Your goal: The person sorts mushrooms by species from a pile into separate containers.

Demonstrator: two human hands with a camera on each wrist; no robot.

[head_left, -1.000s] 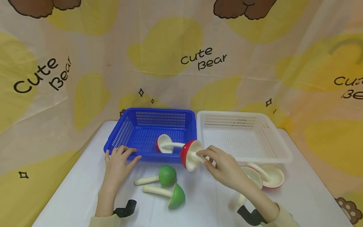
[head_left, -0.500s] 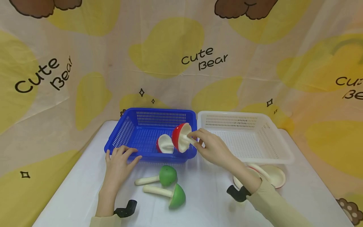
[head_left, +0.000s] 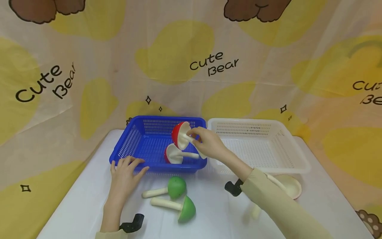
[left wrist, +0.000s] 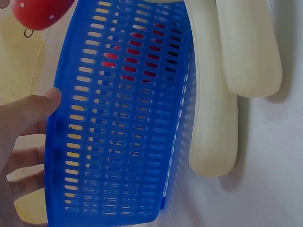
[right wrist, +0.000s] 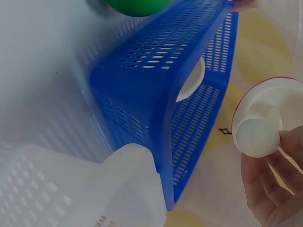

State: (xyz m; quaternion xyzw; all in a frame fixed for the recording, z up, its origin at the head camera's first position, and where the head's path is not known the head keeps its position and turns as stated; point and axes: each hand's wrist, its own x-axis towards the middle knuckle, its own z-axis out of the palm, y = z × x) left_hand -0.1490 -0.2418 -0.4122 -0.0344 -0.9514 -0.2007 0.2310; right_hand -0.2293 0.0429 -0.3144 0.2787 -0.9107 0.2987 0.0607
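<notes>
A second ago the held red mushroom (head_left: 180, 136) was in front of the blue basket's near rim, by its right corner; now it has travelled back and to the left, and hangs over the inside of the blue basket (head_left: 161, 168). The stem of the lying red mushroom (head_left: 174, 154), hidden half a second ago behind the held cap, shows again, pointing right across the basket floor. The right sleeve (head_left: 277, 199) reaches further forward and now covers most of one mushroom on the table (head_left: 209, 220), leaving a pale stem (head_left: 255, 211) below it; the mushroom at far right (head_left: 289, 186) is partly covered too. The left hand (head_left: 126, 176) and the two green mushrooms, upper (head_left: 176, 187) and lower (head_left: 187, 209), have kept their places. The right hand (head_left: 207, 142) pinches the held mushroom by its stem, cap to the left of the fingertips, gills turned toward the hand; the right wrist view shows a gap between cap and basket. The left hand grips the basket's front-left rim, thumb outside and fingers over the edge, well apart from the right hand. The white basket (head_left: 247, 147) stands just beside the blue one, beyond the right forearm.
</notes>
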